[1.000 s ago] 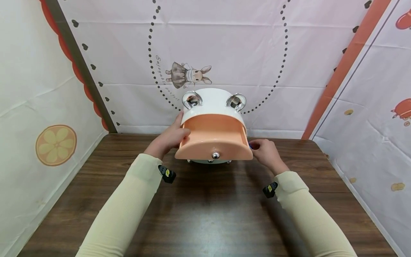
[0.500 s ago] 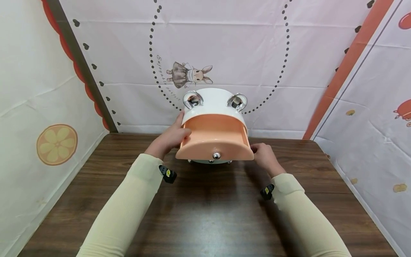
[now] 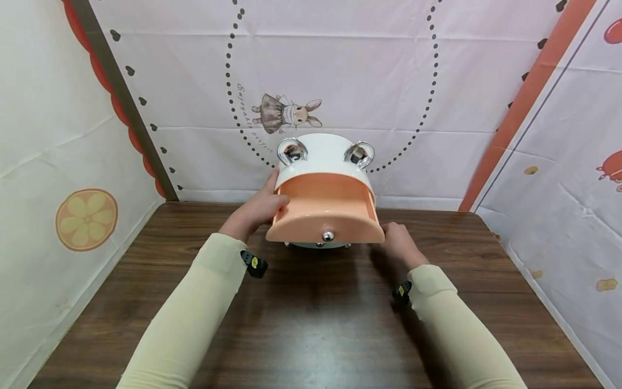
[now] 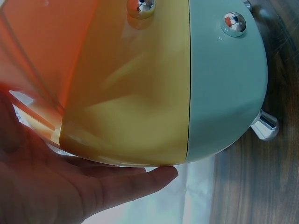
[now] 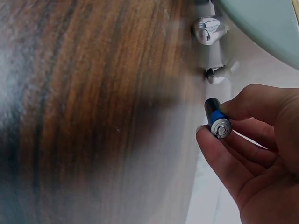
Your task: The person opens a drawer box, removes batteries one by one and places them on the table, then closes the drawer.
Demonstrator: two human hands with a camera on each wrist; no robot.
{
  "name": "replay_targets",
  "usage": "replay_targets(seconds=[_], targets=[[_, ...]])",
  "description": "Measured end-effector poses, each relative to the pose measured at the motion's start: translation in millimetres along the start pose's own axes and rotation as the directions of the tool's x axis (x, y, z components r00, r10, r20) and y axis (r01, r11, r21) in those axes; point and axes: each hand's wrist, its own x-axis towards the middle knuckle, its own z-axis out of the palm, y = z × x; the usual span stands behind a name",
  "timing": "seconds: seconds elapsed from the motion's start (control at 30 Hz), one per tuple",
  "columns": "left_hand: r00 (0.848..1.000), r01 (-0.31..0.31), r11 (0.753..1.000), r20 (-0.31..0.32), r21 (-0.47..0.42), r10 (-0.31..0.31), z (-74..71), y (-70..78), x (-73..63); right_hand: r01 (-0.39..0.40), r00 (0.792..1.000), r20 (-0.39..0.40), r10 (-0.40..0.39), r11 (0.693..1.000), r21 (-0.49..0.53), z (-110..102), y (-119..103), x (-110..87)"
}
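Note:
A small drawer cabinet (image 3: 323, 154) with a white top and two silver ear-like rounds stands at the table's back. Its peach top drawer (image 3: 311, 227) is pulled out, and the visible inside is bare. Below, in the left wrist view, the yellow drawer (image 4: 135, 102) and green drawer (image 4: 226, 84) are closed. My left hand (image 3: 257, 210) rests against the cabinet's left side, fingers straight along it, thumb by the peach drawer's side. Low by the right side, my right hand (image 3: 400, 243) pinches a battery (image 5: 217, 116) between thumb and fingers; the head view hides it.
The cabinet stands on silver feet (image 5: 209, 30) on a dark wooden table (image 3: 316, 319). A printed cloth (image 3: 340, 70) hangs right behind it, with more cloth at both sides. Black wrist cameras (image 3: 254, 263) sit at both cuffs.
My right hand has moved slightly down and inward beside the cabinet, and the blue bit at its fingertips has gone from the head view. My left hand and the peach drawer stay in place.

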Motion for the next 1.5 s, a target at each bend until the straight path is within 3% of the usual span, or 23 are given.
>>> replay_targets(seconds=[0.77,1.33,1.5], targets=[[1.0,-0.01,1.0,-0.004,0.006,0.01,-0.4,0.2,0.1,-0.064,0.996,0.054,0.065,0.998,-0.016,11.0,4.3,-1.0],[1.0,-0.011,1.0,0.0,-0.02,0.011,-1.3,-4.0,4.0,-0.044,0.996,0.081,0.045,0.999,-0.009,8.6,6.7,-3.8],[1.0,-0.024,1.0,-0.02,-0.018,0.024,-2.6,-21.2,21.3,-0.042,0.996,0.083,0.039,0.999,0.031,-0.3,7.6,-2.4]])
